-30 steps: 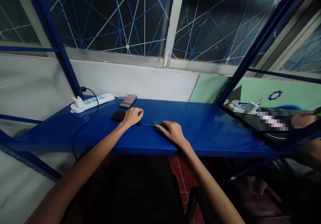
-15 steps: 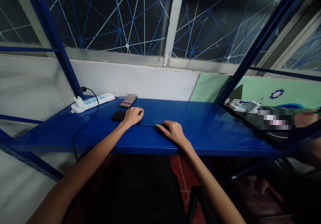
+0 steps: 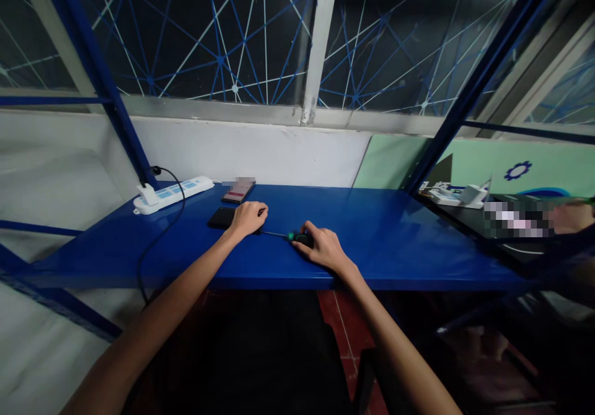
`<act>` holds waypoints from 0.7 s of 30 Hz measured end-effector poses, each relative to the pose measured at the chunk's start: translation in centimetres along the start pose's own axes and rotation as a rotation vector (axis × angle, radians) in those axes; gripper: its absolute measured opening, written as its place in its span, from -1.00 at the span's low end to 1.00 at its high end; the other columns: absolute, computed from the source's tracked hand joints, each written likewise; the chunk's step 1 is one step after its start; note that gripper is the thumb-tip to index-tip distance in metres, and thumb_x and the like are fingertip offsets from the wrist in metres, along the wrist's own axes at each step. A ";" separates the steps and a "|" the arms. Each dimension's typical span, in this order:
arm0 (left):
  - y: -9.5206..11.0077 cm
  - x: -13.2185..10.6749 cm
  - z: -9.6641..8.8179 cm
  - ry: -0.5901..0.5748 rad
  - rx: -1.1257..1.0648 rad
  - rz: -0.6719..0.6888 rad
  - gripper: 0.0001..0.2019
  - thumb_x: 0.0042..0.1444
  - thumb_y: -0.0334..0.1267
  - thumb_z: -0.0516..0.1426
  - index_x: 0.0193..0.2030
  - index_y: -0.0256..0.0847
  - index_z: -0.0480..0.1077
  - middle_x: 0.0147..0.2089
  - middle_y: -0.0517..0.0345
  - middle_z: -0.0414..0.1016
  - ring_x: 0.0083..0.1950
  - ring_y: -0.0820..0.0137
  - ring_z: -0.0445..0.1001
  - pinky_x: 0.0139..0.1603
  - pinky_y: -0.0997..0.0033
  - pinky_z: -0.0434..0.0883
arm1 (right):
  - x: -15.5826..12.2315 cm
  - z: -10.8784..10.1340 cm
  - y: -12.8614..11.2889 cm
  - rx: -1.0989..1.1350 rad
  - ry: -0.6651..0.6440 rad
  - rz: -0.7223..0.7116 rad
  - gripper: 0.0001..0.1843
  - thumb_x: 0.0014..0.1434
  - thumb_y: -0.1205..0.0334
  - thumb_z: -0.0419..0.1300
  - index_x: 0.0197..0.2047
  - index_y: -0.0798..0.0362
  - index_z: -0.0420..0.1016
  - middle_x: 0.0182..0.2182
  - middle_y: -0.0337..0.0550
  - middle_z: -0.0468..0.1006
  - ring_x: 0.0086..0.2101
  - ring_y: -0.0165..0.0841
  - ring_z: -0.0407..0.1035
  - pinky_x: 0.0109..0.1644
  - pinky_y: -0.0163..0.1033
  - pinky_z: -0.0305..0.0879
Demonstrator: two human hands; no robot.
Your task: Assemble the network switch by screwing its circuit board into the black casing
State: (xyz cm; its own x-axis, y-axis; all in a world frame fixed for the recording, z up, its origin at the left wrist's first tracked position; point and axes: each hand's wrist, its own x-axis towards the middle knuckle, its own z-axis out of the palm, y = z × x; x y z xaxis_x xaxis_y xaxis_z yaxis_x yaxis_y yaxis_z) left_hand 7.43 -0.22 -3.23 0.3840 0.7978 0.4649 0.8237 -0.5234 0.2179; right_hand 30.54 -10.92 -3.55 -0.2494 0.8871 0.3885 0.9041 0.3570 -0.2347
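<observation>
My left hand (image 3: pixel 247 217) rests with curled fingers over the right end of a flat black object (image 3: pixel 220 217) on the blue tabletop. What kind of thing it is, I cannot make out. In my right hand (image 3: pixel 322 246) is a screwdriver (image 3: pixel 297 238) with a green and black handle. Its thin metal shaft lies low over the table and points left, to the edge of the black object under my left hand. The shaft's tip and most of the fingers of my left hand are hidden.
A phone (image 3: pixel 238 190) lies just behind the black object. At the back left is a white power strip (image 3: pixel 186 192) with a black cable (image 3: pixel 173 222) hanging over the front edge. Blue posts frame the table (image 3: pixel 395 235). Another person's hand (image 3: pixel 574 217) shows at far right.
My right hand has shifted its fingers, and more of the screwdriver's handle shows now. My left hand stays on the black object. The view has tilted slightly.
</observation>
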 end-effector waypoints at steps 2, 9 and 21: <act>0.0 0.0 0.0 -0.002 0.001 0.000 -0.74 0.18 -0.29 0.04 -0.15 -0.12 0.57 -0.16 0.14 0.64 -0.13 0.24 0.56 -0.22 0.43 0.43 | 0.0 0.0 0.1 0.026 0.013 -0.016 -0.63 0.22 -0.15 0.12 -0.21 -0.01 0.44 -0.47 -0.21 0.54 -0.46 -0.34 0.40 -0.42 -0.30 -0.05; 0.0 0.0 0.1 0.001 -0.003 -0.012 -0.74 0.18 -0.29 0.05 -0.13 -0.12 0.57 -0.14 0.13 0.64 -0.12 0.23 0.56 -0.21 0.42 0.44 | 0.0 -0.2 -0.2 0.053 0.021 -0.031 -0.46 0.31 -0.25 -0.08 -0.27 -0.02 0.50 -0.46 -0.18 0.55 -0.43 -0.34 0.42 -0.40 -0.30 -0.03; 0.0 0.0 0.0 -0.008 -0.030 -0.030 -0.73 0.17 -0.28 0.05 -0.15 -0.10 0.58 -0.14 0.13 0.64 -0.10 0.23 0.56 -0.18 0.42 0.44 | 0.0 -0.1 -0.1 0.040 0.053 -0.019 -0.53 0.28 -0.22 0.00 -0.26 -0.02 0.48 -0.38 -0.17 0.58 -0.36 -0.32 0.45 -0.39 -0.31 -0.01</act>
State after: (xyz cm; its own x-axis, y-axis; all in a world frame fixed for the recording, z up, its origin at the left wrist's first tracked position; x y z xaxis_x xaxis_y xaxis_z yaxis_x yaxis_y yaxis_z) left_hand 7.44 -0.19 -3.25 0.3622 0.8156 0.4513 0.8224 -0.5075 0.2571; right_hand 30.54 -10.97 -3.40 -0.2468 0.8635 0.4398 0.8845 0.3861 -0.2617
